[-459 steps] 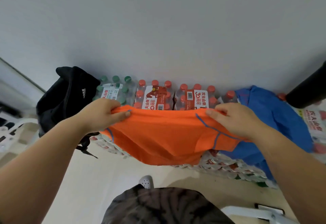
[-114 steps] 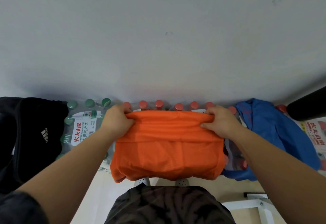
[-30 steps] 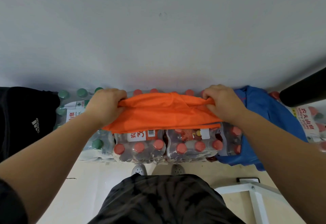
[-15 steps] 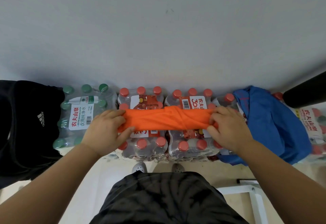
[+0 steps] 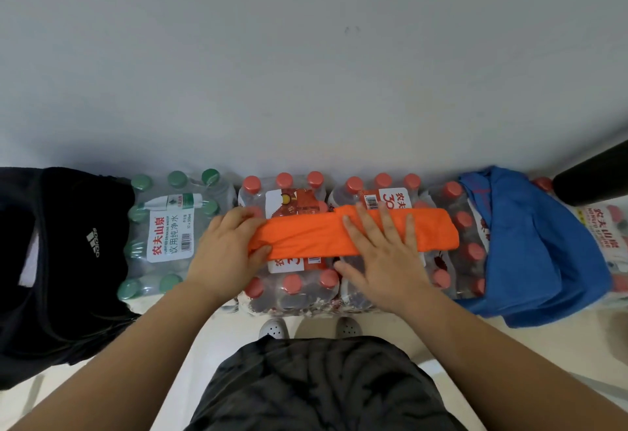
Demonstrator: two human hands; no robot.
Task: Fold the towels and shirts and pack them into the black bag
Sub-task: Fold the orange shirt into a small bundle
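Note:
The orange shirt (image 5: pixel 431 232), folded into a long narrow strip, lies across the tops of the red-capped water bottle packs (image 5: pixel 292 289). My left hand (image 5: pixel 226 250) grips its left end, thumb under the edge. My right hand (image 5: pixel 380 254) lies flat on the middle of the strip with fingers spread. The black bag (image 5: pixel 64 260) with a white logo sits at the far left, its mouth open. A crumpled blue garment (image 5: pixel 530 247) lies over the bottle packs at the right.
A green-capped bottle pack (image 5: pixel 166 230) stands between the black bag and the red-capped packs. A grey wall rises right behind the packs. A black cylinder (image 5: pixel 594 179) juts in at the far right. My shoes and pale floor show below.
The orange shirt went from hanging in both hands to a narrow strip laid on the bottle packs. My right hand let go of its right end and now presses flat on its middle.

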